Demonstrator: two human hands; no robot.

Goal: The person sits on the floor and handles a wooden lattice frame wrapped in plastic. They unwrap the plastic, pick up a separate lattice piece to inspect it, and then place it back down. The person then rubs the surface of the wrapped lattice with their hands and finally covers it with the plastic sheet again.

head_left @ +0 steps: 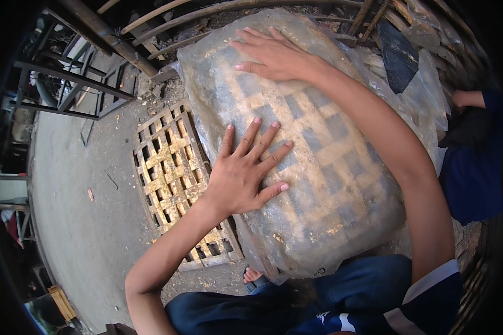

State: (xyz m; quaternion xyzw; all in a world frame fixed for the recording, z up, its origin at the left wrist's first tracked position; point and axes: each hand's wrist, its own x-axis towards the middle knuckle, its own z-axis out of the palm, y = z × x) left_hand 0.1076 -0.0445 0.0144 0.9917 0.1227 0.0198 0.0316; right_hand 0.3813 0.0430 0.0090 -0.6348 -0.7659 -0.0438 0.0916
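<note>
A cloudy clear plastic sheet [341, 218] lies over a lattice of pale crossed strips [313, 162], which shows dimly through it. My left hand [243, 176] rests on the sheet near its left edge, fingers spread wide and holding nothing. Farther off, my right hand [274, 56] lies flat on the far part of the same sheet, its fingers stretched out and apart. Yellowish crumbs cling to the plastic in places. What supports the covered lattice is hidden.
Left of the sheet, a wooden lattice rack [176, 173] dusted with yellow crumbs lies on the grey ground [78, 167]. A dark metal frame [72, 81] stands at far left. Wooden poles [218, 14] run along the back. On the right is another person's dark blue clothing [475, 173].
</note>
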